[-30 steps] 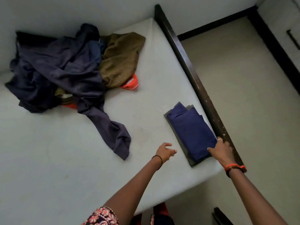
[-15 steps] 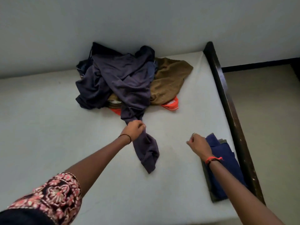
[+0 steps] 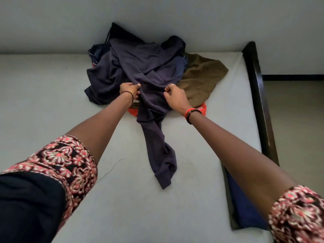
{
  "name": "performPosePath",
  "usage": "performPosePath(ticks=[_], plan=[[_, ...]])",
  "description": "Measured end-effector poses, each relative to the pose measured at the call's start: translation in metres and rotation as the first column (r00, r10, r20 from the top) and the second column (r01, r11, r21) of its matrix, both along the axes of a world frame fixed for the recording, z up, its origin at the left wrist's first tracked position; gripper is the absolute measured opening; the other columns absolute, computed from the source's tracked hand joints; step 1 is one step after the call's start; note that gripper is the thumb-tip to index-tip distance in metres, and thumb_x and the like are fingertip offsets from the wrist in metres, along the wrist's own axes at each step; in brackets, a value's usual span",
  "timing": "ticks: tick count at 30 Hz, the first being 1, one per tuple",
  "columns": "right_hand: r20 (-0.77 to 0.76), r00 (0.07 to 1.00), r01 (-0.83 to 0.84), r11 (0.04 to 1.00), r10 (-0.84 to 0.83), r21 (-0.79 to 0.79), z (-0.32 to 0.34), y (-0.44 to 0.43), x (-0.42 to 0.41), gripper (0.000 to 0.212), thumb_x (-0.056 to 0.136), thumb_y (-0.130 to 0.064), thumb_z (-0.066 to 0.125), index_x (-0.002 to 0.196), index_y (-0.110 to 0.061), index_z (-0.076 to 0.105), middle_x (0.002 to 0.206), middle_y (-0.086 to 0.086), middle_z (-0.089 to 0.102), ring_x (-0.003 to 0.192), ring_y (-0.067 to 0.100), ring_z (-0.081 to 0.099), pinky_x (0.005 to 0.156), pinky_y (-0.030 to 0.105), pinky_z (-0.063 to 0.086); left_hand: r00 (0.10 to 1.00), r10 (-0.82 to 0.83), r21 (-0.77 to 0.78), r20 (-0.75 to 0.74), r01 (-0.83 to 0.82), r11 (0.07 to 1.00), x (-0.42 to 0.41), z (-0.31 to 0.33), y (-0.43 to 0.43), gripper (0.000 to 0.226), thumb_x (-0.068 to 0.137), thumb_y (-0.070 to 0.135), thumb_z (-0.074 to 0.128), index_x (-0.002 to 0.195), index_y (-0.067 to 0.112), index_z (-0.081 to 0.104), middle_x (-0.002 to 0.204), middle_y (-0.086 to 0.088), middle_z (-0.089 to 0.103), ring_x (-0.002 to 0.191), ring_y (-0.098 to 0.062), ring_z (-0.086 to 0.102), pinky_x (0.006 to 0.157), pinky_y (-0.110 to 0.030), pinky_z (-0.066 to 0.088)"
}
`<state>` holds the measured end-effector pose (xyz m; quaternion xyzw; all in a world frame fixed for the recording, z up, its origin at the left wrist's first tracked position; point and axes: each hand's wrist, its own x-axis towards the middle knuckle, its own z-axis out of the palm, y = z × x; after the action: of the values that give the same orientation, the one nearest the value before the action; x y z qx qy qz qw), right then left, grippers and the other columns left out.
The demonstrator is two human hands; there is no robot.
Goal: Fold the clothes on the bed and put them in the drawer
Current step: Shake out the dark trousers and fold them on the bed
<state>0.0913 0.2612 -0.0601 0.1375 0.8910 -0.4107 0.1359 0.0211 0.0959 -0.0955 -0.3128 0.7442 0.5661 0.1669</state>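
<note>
Next-piece stage here: both hands are digging into the pile (image 3: 108, 74) at the far side of the bed (image 3: 43, 111). The left hand (image 3: 130, 89) is pinching the purple top (image 3: 152, 106) in a curled grip, and the right hand (image 3: 175, 96) is nipping the same cloth just beside it. My guess for the next move is lifting it clear of the brown garment (image 3: 201, 79) and spreading it flat. A folded blue stack (image 3: 245, 207) is sitting near right.
</note>
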Motion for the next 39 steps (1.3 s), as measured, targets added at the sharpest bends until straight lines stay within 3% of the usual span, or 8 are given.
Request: performPosePath(ticks=[4, 11, 17, 21, 27, 31, 36, 39], plan=[[0.101, 0.981, 0.184, 0.958, -0.165, -0.219, -0.005, -0.019, -0.013, 0.029, 0.091, -0.039, 0.055, 0.094, -0.010, 0.057, 0.095, 0.011, 0.064, 0.094, 0.029, 0.060, 0.086, 0.042, 0.048, 0.994, -0.004, 0.126, -0.112, 0.018, 0.992, 0.028, 0.025, 0.017, 0.021, 0.093, 0.012, 0.057, 0.074, 0.017, 0.052, 0.062, 0.001, 0.047, 0.038, 0.002, 0.043, 0.041, -0.012, 0.037], [0.523, 0.846, 0.493, 0.521, -0.100, -0.697, 0.028, -0.028, -0.007, 0.074, 0.067, -0.072, 0.065, 0.114, -0.015, 0.060, 0.109, 0.004, 0.067, 0.099, 0.022, 0.063, 0.089, 0.038, 0.053, 0.952, -0.192, 0.093, -0.237, 0.219, 0.971, 0.129, 0.064, 0.029, 0.009, 0.088, 0.012, 0.064, 0.093, 0.005, 0.066, 0.079, -0.004, 0.063, 0.057, 0.003, 0.050, 0.056, -0.013, 0.042], [0.388, 0.850, 0.521, 0.676, -0.356, -0.521, 0.031, -0.019, 0.003, 0.029, 0.083, -0.004, 0.068, 0.109, 0.008, 0.062, 0.099, 0.013, 0.065, 0.093, 0.024, 0.061, 0.065, 0.027, 0.049, 0.850, -0.445, -0.120, -0.282, 0.429, 0.896, 0.176, 0.093, 0.027, 0.016, 0.086, 0.017, 0.068, 0.090, 0.002, 0.065, 0.080, 0.000, 0.059, 0.071, -0.004, 0.053, 0.067, -0.010, 0.041], [0.289, 0.888, 0.460, 0.705, -0.358, -0.540, 0.046, -0.010, 0.031, 0.025, 0.082, -0.003, 0.069, 0.104, 0.006, 0.063, 0.086, 0.010, 0.066, 0.086, 0.024, 0.063, 0.068, 0.030, 0.052, 0.959, -0.242, 0.139, -0.145, 0.262, 0.955, 0.147, 0.114, 0.007, 0.030, 0.094, 0.037, 0.052, 0.089, 0.009, 0.061, 0.081, -0.007, 0.057, 0.069, -0.013, 0.048, 0.056, -0.015, 0.041], [0.128, 0.972, 0.232, 0.752, -0.195, -0.617, 0.077, -0.030, 0.108, 0.027, 0.080, 0.000, 0.071, 0.107, 0.004, 0.064, 0.105, 0.015, 0.069, 0.092, 0.019, 0.065, 0.084, 0.030, 0.053, 0.999, -0.026, 0.168, -0.026, 0.030, 0.985, 0.080, 0.116, -0.006, 0.037, 0.086, 0.051, 0.059, 0.083, 0.014, 0.059, 0.082, -0.005, 0.062, 0.063, -0.013, 0.055, 0.053, -0.022, 0.044], [0.172, 0.983, 0.157, 0.790, -0.067, -0.592, 0.080, -0.043, 0.157, 0.033, 0.082, -0.010, 0.072, 0.113, 0.000, 0.064, 0.109, 0.009, 0.069, 0.095, 0.014, 0.065, 0.081, 0.020, 0.053, 0.985, 0.021, 0.230, 0.170, -0.061, 0.971, 0.087, 0.094, 0.002, 0.033, 0.087, 0.017, 0.064, 0.113, -0.002, 0.060, 0.075, -0.006, 0.059, 0.062, -0.018, 0.055, 0.052, -0.024, 0.046], [0.526, 0.825, -0.037, 0.948, 0.208, -0.317, 0.076, -0.017, 0.181, 0.045, 0.086, -0.039, 0.065, 0.120, -0.013, 0.051, 0.118, 0.003, 0.059, 0.101, 0.017, 0.057, 0.087, 0.031, 0.047, 0.999, -0.012, 0.301, -0.044, 0.024, 0.953, 0.129, 0.111, 0.008, 0.006, 0.093, 0.009, 0.056, 0.095, 0.014, 0.060, 0.081, 0.002, 0.063, 0.071, -0.011, 0.058, 0.048, -0.013, 0.047], [0.289, 0.953, 0.119, 0.989, -0.088, -0.092, 0.088, 0.007, 0.172, 0.059, 0.092, -0.031, 0.059, 0.140, -0.005, 0.039, 0.138, 0.014, 0.049, 0.122, 0.026, 0.049, 0.095, 0.026, 0.037, 0.961, -0.202, 0.168, -0.186, 0.234, 0.958, 0.164, 0.120, 0.009, 0.011, 0.091, 0.009, 0.060, 0.102, 0.008, 0.063, 0.093, -0.004, 0.066, 0.088, -0.015, 0.060, 0.077, -0.028, 0.050]])
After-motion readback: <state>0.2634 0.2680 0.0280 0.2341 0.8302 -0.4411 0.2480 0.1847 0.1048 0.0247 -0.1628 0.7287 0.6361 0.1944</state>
